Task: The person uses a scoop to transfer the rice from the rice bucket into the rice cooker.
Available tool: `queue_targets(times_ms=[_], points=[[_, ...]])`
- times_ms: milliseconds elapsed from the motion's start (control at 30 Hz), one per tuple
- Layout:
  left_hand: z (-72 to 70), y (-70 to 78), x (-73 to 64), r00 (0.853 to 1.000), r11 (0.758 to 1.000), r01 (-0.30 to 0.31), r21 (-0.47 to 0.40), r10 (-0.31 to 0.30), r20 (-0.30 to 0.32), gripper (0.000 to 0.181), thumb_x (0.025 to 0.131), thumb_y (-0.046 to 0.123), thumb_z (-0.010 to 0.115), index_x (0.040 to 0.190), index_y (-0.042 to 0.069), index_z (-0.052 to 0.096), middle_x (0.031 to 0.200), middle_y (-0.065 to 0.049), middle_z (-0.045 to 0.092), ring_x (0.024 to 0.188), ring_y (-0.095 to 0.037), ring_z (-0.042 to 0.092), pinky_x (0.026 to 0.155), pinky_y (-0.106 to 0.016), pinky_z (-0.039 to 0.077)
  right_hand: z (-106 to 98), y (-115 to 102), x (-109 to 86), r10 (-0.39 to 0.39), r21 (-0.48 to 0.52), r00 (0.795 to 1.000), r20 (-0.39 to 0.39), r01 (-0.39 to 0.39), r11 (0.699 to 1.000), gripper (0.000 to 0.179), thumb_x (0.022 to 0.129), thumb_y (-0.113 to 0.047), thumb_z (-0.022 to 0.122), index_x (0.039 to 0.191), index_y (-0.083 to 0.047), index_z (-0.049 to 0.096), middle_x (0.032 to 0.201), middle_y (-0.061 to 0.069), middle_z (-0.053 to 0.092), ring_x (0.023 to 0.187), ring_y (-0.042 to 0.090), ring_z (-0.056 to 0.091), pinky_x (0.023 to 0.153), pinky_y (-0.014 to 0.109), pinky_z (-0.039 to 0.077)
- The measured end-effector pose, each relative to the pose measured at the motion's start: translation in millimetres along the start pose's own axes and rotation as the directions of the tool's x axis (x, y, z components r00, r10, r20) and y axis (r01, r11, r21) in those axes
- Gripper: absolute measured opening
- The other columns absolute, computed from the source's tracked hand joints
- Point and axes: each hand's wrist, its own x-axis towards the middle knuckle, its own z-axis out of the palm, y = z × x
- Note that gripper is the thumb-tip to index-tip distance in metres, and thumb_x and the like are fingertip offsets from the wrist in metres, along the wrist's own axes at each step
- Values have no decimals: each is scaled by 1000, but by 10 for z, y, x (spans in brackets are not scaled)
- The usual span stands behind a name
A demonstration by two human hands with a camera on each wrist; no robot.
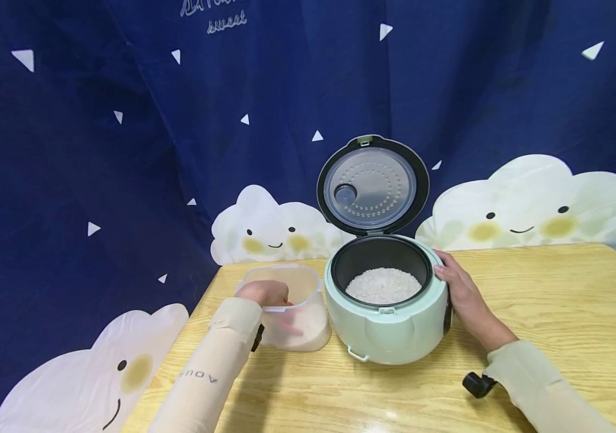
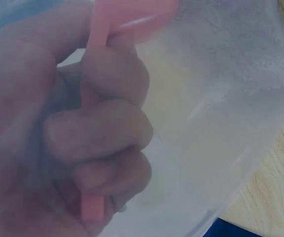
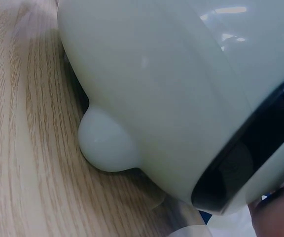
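Observation:
In the head view my left hand (image 1: 263,292) reaches down into a clear plastic container (image 1: 313,284) with white rice (image 1: 314,328) in its bottom. In the left wrist view, the fingers of that hand curl round the handle of a pink scoop (image 2: 137,17). Beside the container stands a mint-green rice cooker (image 1: 394,337), lid (image 1: 370,186) raised, with white rice (image 1: 384,285) in its dark inner pot. My right hand (image 1: 462,291) rests against the cooker's right side at the rim; part of it is hidden behind the body.
Both vessels stand on a light wooden table (image 1: 557,313). Behind it hangs a dark blue curtain (image 1: 286,72) with white triangles and smiling clouds. A small handle (image 1: 358,355) juts from the cooker's front. A black wrist camera (image 1: 477,385) hangs below the right sleeve.

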Motion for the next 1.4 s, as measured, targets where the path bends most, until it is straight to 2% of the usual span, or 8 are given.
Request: queue_targets(times_ms=[267,433,600,867,967,1067,1167,1400], points=[[-4,-48,38,999,998,-34,-43,35,26,34,99,27,64,66,19,57,62,6,44,61,-9,39,59,-24,33,1,-7,3,-3,-3,1000,2,3,1000,52,110,-34,32,153,-7,41,134,-30,52,127,-12,43,103,2,28],[4,-77,74,994,992,-75,-101,81,66,40,99,28,63,60,18,56,55,9,39,55,-7,36,53,-21,31,10,6,1,-20,20,1000,0,20,1000,50,109,-31,33,151,-6,42,133,-30,54,126,-12,45,103,2,29],[-9,-78,71,994,986,-77,-149,88,69,38,99,32,63,63,19,61,56,10,41,56,-7,38,53,-22,31,2,-6,4,-18,13,1000,-5,18,1000,51,109,-32,33,152,-5,42,132,-30,54,125,-12,46,102,2,29],[-25,-56,71,994,991,-90,-100,96,56,45,100,35,62,58,21,55,54,10,36,54,-6,31,52,-22,26,-2,-15,1,-15,-3,1000,-6,15,1000,51,110,-33,32,152,-6,42,132,-31,52,125,-14,44,102,2,29],[20,-54,80,996,997,-67,-44,69,63,52,100,34,61,52,25,46,51,11,31,50,-6,26,50,-22,23,49,25,-18,-26,11,1000,-11,26,1000,50,109,-30,34,150,-4,44,130,-32,55,123,-14,46,102,3,29],[36,-28,69,997,999,-42,8,41,59,55,99,25,59,49,26,36,50,10,27,50,-7,22,51,-23,21,89,51,-26,-29,14,1000,-9,29,999,49,109,-29,35,150,-4,45,130,-31,55,124,-13,47,103,2,29],[20,4,65,998,999,-41,35,40,47,54,97,22,59,49,26,35,50,11,26,50,-7,21,52,-23,22,84,43,-22,-21,0,1000,-13,21,1000,49,109,-30,35,150,-6,46,130,-31,54,124,-13,46,103,2,28],[-3,32,112,998,998,-48,-31,49,36,50,97,27,59,52,26,38,52,10,29,52,-8,24,52,-24,23,-6,10,-17,-42,6,999,-29,43,999,48,109,-28,36,149,-2,45,128,-31,56,123,-13,47,103,3,29]])
